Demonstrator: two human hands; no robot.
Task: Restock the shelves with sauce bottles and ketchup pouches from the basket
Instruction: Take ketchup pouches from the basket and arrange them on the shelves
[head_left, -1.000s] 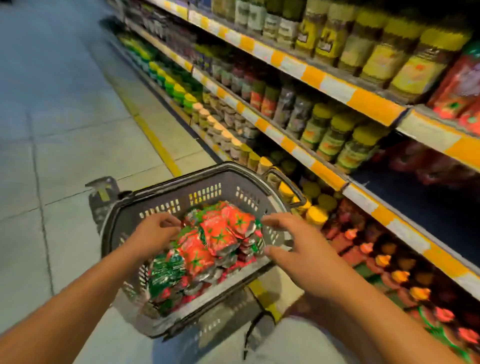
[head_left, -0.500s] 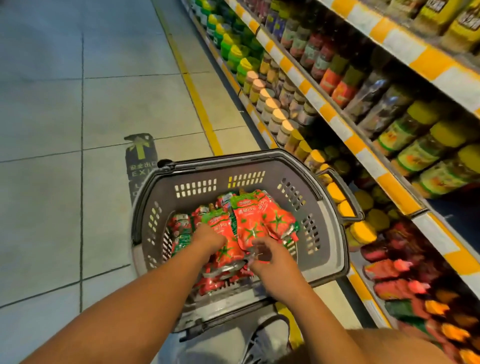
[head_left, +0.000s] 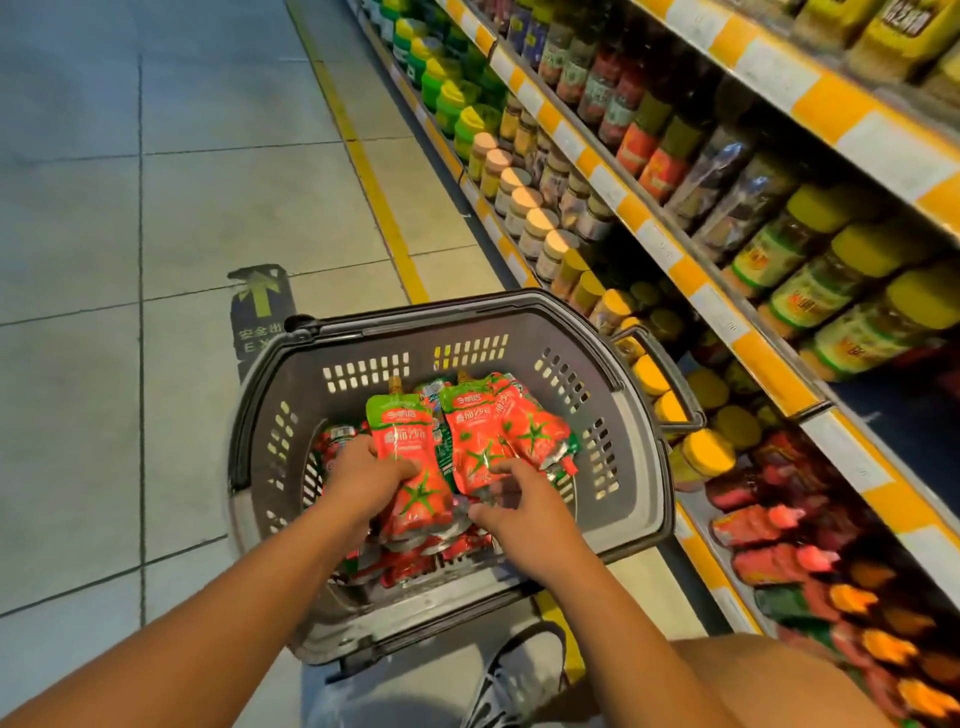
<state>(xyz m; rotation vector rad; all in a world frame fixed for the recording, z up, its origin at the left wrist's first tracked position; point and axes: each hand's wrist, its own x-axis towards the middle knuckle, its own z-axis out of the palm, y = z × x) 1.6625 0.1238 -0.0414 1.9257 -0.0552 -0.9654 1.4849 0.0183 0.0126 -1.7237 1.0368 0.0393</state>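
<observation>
Both hands reach into a grey basket (head_left: 631, 467) beside supermarket shelves (head_left: 691, 273): the left hand (head_left: 366, 480) grips a red ketchup pouch (head_left: 413, 467) by its middle, the right hand (head_left: 522, 512) pinches the lower edge of a second pouch (head_left: 478, 441). More pouches lie heaped beneath them, the basket resting on the tiled floor (head_left: 182, 208).

Two bare forearms without sleeves, a bare knee (head_left: 769, 675), one grey lace-up sneaker (head_left: 519, 675) with white laces.
</observation>
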